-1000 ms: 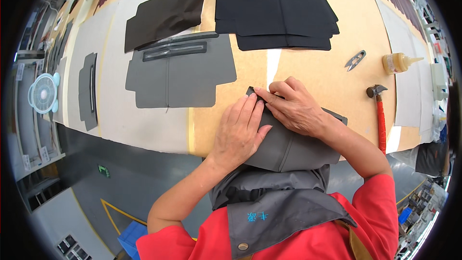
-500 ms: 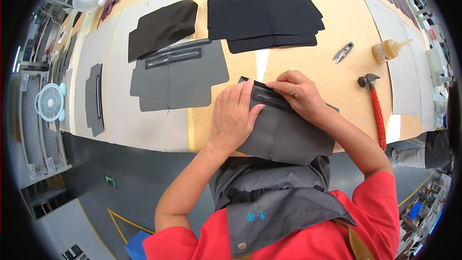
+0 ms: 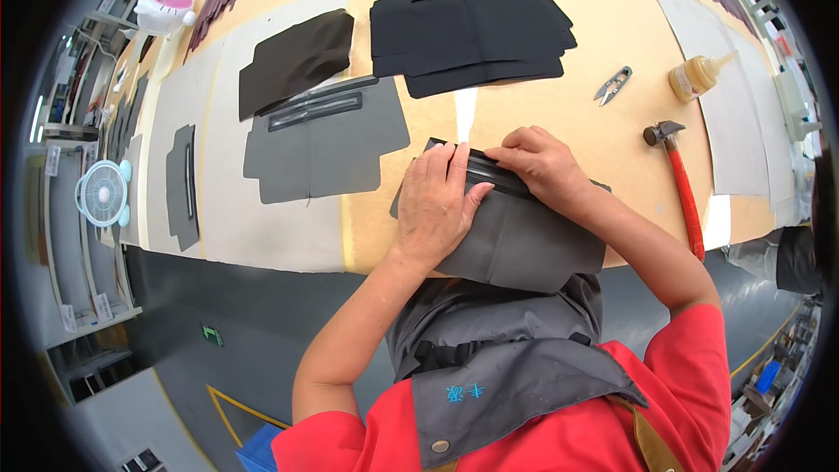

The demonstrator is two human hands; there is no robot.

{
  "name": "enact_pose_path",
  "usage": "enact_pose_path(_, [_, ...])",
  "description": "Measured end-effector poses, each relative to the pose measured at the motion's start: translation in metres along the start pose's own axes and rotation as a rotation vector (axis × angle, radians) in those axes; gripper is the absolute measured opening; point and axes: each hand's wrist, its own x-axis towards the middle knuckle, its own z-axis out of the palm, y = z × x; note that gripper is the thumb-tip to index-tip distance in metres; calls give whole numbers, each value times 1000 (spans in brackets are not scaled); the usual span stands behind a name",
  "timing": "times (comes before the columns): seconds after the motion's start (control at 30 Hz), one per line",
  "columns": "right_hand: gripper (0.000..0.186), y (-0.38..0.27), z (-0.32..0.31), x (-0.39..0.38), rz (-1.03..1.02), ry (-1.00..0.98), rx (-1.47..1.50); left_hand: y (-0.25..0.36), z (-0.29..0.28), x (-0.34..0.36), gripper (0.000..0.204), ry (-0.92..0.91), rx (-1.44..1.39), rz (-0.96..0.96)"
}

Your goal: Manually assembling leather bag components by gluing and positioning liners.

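A dark grey panel (image 3: pixel 542 240), which looks like leather or coated fabric, lies at the near table edge with its lower part reaching over my lap. Along its upper edge runs a black strip with a slot (image 3: pixel 494 175), perhaps a zip opening. My left hand (image 3: pixel 435 210) rests flat on the panel's left part, fingers stretched toward the top edge, thumb near the slot. With thumb and forefinger, my right hand (image 3: pixel 544 166) pinches the black strip at the upper edge. Whatever lies beneath my fingertips is hidden.
Another grey panel (image 3: pixel 336 153) lies left under a dark brown piece (image 3: pixel 297 61). Black panels (image 3: pixel 472 35) are stacked at the back. On the right are thread snips (image 3: pixel 613 85), a glue bottle (image 3: pixel 696 79) and a red-handled hammer (image 3: pixel 683 188). A narrow grey piece (image 3: pixel 182 188) sits far left.
My left hand has shifted slightly right along the top edge, and more of the panel's left side shows. My right hand keeps its pinch. The whole view has shifted slightly.
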Motion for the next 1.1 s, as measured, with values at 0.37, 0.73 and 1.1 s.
enact_pose_path(0.37, [40,-1,-10,-10,91,-13,43,13,4,0,49,-11,-7,46])
enact_pose_path(0.73, [32,-10,-18,-20,334,-9,190,24,9,-1,51,-7,-43,74])
enact_pose_path(1.1, [32,-3,-19,-27,201,70,98,38,10,4,49,-10,-19,104])
